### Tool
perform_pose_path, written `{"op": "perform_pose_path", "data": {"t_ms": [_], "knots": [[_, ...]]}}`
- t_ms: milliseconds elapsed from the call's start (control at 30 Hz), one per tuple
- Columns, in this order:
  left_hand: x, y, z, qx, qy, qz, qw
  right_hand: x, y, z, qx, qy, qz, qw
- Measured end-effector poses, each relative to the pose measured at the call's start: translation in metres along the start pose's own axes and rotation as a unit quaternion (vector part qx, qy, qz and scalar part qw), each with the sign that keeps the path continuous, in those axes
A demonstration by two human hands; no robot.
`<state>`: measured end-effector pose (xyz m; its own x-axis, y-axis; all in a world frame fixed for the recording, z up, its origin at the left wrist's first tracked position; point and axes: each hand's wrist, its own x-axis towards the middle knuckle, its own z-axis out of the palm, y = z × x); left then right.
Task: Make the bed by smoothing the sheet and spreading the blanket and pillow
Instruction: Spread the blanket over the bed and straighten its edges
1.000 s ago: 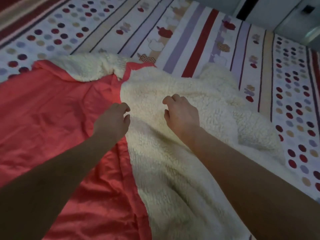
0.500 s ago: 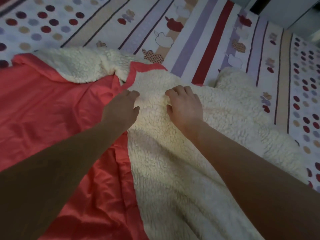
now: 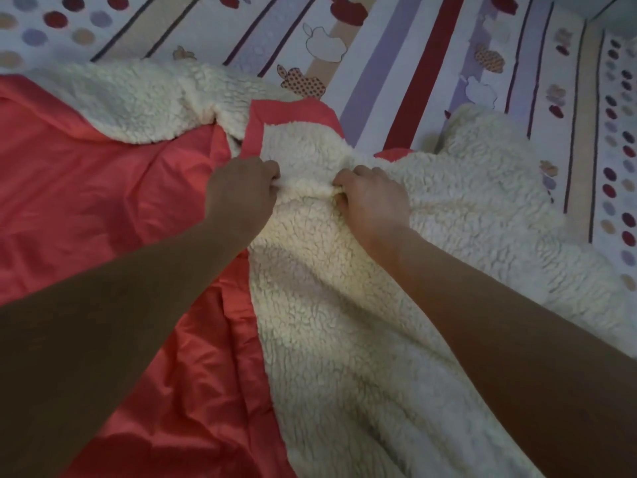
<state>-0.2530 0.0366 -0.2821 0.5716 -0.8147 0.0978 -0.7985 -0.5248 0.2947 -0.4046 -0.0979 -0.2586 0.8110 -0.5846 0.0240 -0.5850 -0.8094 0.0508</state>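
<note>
Head view: left hand clenched on the blanket, fingers curled into a raised ridge of cream fleece right beside the coral border. Right hand likewise closed on the same ridge, just across from the left, knuckles up and thumb tucked under the bunched pile. Both forearms reached in from the near edge of the frame.

Blanket lay rumpled across the bed, smooth coral face up on the left, fleecy cream underside turned up through the middle and right, with another strip of fleece folded back along the far left edge. Patterned sheet with stripes, dots and apple shapes stayed bare beyond it, toward the far side and the right. No pillow in sight.

Judged soft and limp, bulky rather than heavy; likely to sag and drag rather than hold any shape. Fleece side probably grippy under the fingers, coral side probably slicker. Best taken along the bound coral edge or at a corner, hands set wider apart than here, so that a lift and a shake would open the fold rather than bunch it further.

Nothing hard stood in the way. Only obstacles seemed to be the blanket's own folds, lying doubled on itself, and a pale surface barely visible at the top right corner, too little shown to name.
</note>
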Motion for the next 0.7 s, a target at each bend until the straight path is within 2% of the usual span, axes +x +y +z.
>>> {"op": "perform_pose_path", "data": {"t_ms": [367, 700], "knots": [[-0.040, 0.038, -0.027, 0.004, 0.028, 0.046, 0.999, -0.040, 0.013, -0.041, 0.030, 0.015, 0.003, 0.999], [-0.116, 0.143, -0.058, -0.008, 0.021, 0.124, 0.992, -0.146, 0.073, -0.091, 0.045, 0.035, 0.031, 0.998]]}}
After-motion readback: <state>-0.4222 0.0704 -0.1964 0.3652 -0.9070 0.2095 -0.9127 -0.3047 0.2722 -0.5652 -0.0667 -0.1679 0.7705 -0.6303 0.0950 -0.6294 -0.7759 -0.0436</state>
